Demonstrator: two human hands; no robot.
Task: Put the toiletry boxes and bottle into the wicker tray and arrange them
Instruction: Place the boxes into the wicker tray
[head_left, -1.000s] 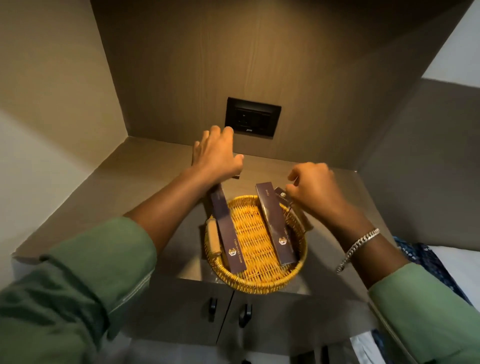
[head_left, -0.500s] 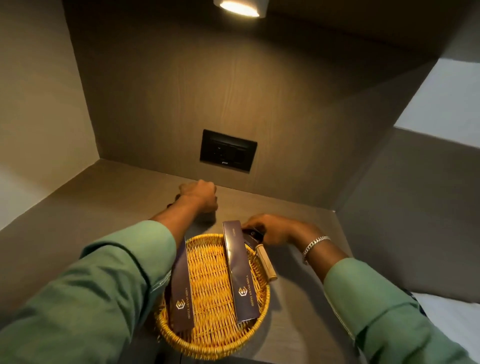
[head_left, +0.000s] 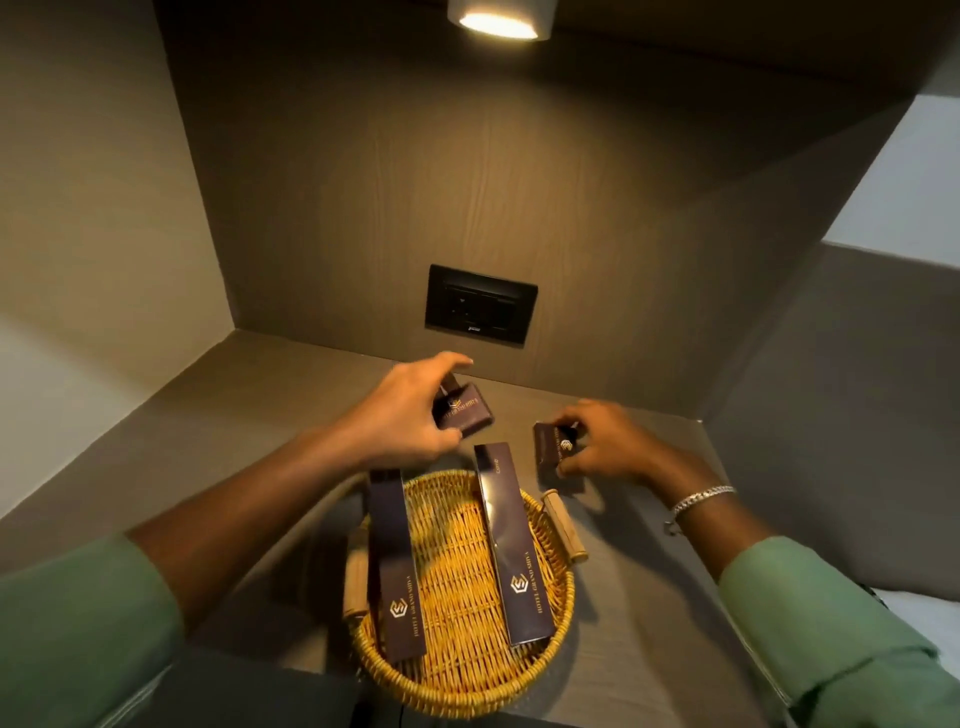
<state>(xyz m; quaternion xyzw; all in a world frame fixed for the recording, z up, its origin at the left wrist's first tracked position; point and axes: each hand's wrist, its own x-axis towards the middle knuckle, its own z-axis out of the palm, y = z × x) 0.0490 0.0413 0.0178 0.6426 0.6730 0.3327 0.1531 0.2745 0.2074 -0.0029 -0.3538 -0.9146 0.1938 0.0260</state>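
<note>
left hand (head_left: 402, 415) gripping small box (head_left: 464, 414), right hand (head_left: 605, 441) gripping another box (head_left: 550, 449)

- Left hand (head_left: 410, 415) reaches forward, arm extended, fingers (head_left: 447, 362) curled around a small dark box (head_left: 464, 414).
- Right hand (head_left: 605, 441), bracelet (head_left: 698, 501) at the wrist, pinches another small box (head_left: 553, 447) between thumb and fingers.

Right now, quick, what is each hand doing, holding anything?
Left hand: closed on a small dark brown cardboard box, held beyond the round wicker tray.
Right hand: closed on another small dark box, beside the tray.
</note>
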